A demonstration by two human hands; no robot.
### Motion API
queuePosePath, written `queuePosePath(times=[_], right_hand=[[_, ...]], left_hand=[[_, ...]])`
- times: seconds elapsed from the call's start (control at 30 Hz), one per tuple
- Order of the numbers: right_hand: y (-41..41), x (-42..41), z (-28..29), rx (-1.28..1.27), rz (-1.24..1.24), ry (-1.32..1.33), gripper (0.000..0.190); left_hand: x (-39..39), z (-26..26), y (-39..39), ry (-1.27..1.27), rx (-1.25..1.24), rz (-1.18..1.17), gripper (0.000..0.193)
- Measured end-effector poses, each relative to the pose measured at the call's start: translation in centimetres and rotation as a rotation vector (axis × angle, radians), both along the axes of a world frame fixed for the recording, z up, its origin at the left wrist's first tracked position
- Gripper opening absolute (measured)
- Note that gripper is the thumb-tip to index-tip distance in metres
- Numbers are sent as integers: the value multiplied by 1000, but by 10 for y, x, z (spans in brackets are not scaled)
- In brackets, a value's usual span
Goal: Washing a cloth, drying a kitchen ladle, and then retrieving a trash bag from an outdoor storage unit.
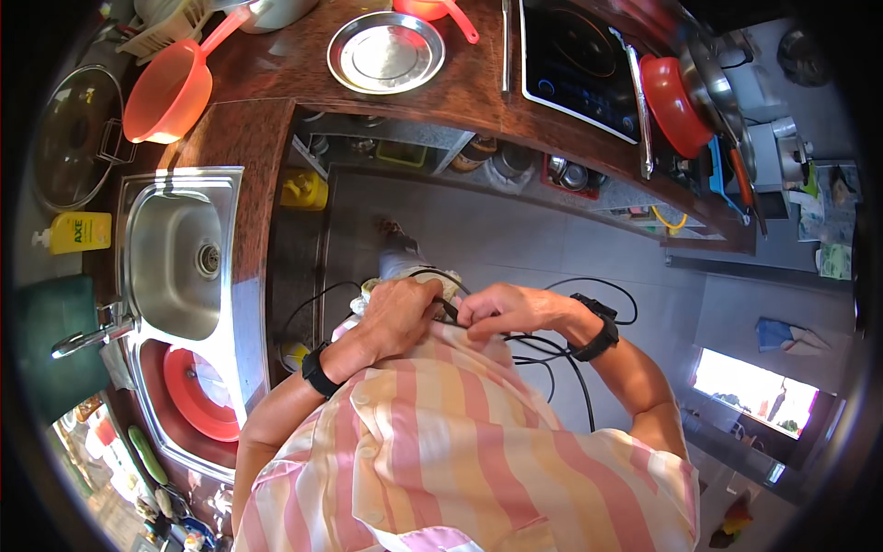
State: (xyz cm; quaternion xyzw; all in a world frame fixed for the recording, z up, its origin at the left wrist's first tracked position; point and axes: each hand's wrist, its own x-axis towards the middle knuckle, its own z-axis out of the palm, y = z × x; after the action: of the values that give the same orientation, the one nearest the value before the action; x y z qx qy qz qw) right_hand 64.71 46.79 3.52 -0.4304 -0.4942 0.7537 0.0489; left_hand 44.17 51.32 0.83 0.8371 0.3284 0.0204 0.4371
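My left hand [400, 314] is at the waist, its fingers closed around a dark piece of cable or strap [448, 309]. Beside it, my right hand [507, 310] pinches the other end of the same dark piece, close to the hem of the striped shirt [448, 414]. Both hands are just in front of the body, with a wristband on each wrist. Loops of thin black cable [586, 386] hang around and below them. What the curled fingers cover is hidden.
At left is a double steel sink [172, 276], with a red basin [196, 407] in its nearer bowl and a yellow soap bottle [81, 232] beside it. A steel plate [386, 54], an orange dipper [169, 93] and an induction cooktop [579, 62] rest on the wooden counter [469, 90].
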Motion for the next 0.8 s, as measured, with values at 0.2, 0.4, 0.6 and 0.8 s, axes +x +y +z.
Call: queuePosePath(times=[0.2, 0.4, 0.6, 0.8], right_hand=[[-8, 7, 9, -176, -6, -77, 22], [-28, -10, 15, 137, 208, -500, 17], [-43, -10, -5, 304, -180, -98, 14], [-36, -7, -5, 267, -45, -321, 15]], left_hand=[[-8, 4, -4, -57, 40, 24, 11], [-9, 17, -7, -99, 39, -55, 10], [-8, 15, -3, -99, 68, -90, 13], [-6, 9, -1, -80, 51, -77, 11]])
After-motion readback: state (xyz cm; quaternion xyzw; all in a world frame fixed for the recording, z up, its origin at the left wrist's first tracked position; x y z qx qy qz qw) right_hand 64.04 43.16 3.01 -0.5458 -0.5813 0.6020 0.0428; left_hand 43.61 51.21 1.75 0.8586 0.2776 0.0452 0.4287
